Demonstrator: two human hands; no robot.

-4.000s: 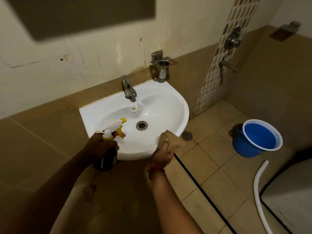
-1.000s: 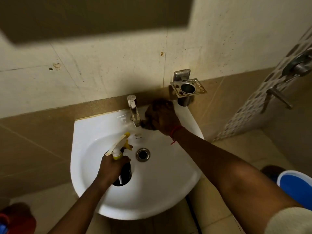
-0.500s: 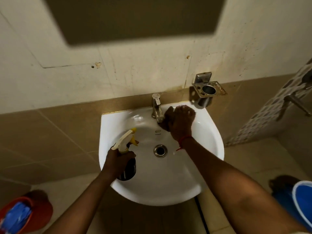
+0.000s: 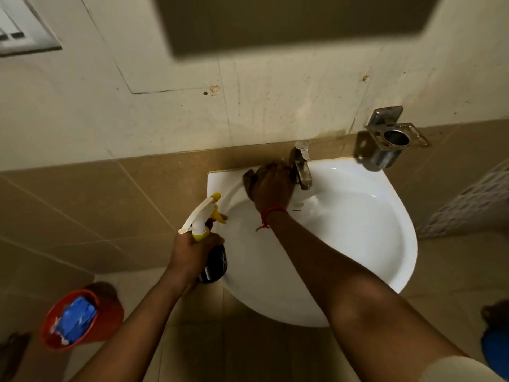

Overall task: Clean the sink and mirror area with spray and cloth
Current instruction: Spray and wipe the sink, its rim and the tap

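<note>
A white wall-mounted sink (image 4: pixel 358 244) fills the middle right of the view. My right hand (image 4: pixel 271 188) presses a brown cloth (image 4: pixel 249 181) on the sink's back left rim, just left of the metal tap (image 4: pixel 302 168). My left hand (image 4: pixel 192 250) grips a dark spray bottle (image 4: pixel 216 267) with a white and yellow trigger head (image 4: pixel 203 213), held upright at the sink's left edge. The mirror (image 4: pixel 289 20) shows as a dark panel at the top, above the sink.
A steel tumbler holder (image 4: pixel 391 142) is fixed to the wall right of the tap. A red bucket (image 4: pixel 110 312) with blue cloth inside stands on the floor at lower left. A blue bucket (image 4: pixel 495 351) sits at the right edge. A switch plate (image 4: pixel 24 28) is at upper left.
My right hand with the cloth has moved from the right of the tap to its left, onto the back left rim. The spray bottle stays in my left hand; the view has shifted left.
</note>
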